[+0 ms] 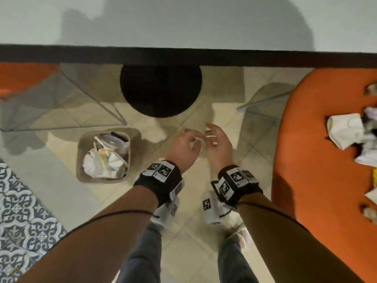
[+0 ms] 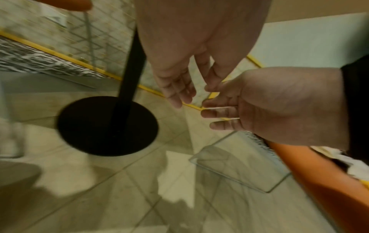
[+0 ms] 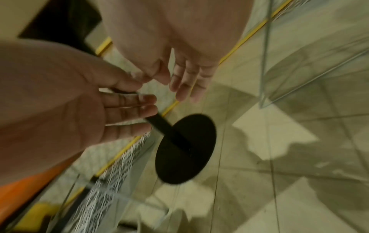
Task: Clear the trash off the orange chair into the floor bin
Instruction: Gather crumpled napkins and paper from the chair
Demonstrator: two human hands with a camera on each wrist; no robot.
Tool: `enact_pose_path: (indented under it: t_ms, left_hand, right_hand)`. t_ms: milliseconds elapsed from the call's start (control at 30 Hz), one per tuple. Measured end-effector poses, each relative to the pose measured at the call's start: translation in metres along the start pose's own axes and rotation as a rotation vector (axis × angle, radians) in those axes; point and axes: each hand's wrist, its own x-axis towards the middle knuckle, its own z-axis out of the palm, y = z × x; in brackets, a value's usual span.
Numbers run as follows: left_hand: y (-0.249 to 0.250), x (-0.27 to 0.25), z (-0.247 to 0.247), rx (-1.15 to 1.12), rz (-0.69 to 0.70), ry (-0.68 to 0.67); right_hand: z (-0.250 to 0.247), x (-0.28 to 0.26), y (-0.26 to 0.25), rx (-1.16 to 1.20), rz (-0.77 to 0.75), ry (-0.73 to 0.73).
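- Spanning the top of the head view, a pale table (image 1: 183, 19) with a dark edge is seen, and its black round base (image 1: 161, 90) is planted on the tiled floor (image 1: 195, 237) below.
- At the right, the orange chair (image 1: 318, 160) is seen, with its curved seat edge turned toward the person.
- On that seat, crumpled white paper trash (image 1: 344, 129) is heaped near the right border of the view; smaller scraps lie above and below it, too blurred to be named.
- A blue and white patterned rug (image 1: 22, 211) is seen at the lower left corner.
- The floor bin (image 1: 81, 152), a tan square tub, is set on the tiles left of the hands and well apart from the chair; it is filled with white wrappers, a clear plastic lid and other scraps.
- The left hand (image 1: 183, 148) is held above the floor between bin and chair, fingers loosely bent, and nothing is gripped in it.
- The right hand (image 1: 219, 146) is held just beside the left, palms facing, fingers relaxed and spread; nothing is held by it either.
- Black bands bearing printed square markers are worn on both wrists.
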Motion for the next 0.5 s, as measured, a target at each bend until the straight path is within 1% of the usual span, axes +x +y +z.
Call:
enact_pose_path:
  t_ms: [33, 133, 167, 267, 367, 467, 500]
  left_hand:
    - [0.023, 0.001, 0.024, -0.032, 0.031, -0.011]
    - [0.090, -0.001, 0.097, -0.123, 0.102, -0.059]
    - [0.110, -0.002, 0.121, -0.143, 0.123, -0.077]
    - [0.162, -0.007, 0.185, -0.160, 0.148, -0.126]
    - [0.190, -0.010, 0.235, -0.163, 0.187, -0.142]
    - [0.204, -0.016, 0.274, -0.174, 0.173, -0.137]
    - [0.208, -0.018, 0.284, -0.162, 0.183, -0.143]
  right_hand:
    - [-0.034, 0.001, 0.008, 0.020, -0.014, 0.074]
    - [-0.137, 0.002, 0.039, 0.056, 0.009, 0.248]
    - [-0.169, 0.001, 0.051, 0.041, 0.012, 0.308]
    - [-0.260, -0.009, 0.093, -0.034, -0.048, 0.544]
    - [-0.333, -0.028, 0.132, -0.088, 0.000, 0.715]
    - [-0.396, -0.051, 0.164, -0.203, -0.069, 0.864]
    - [-0.412, -0.055, 0.172, -0.234, -0.053, 0.907]
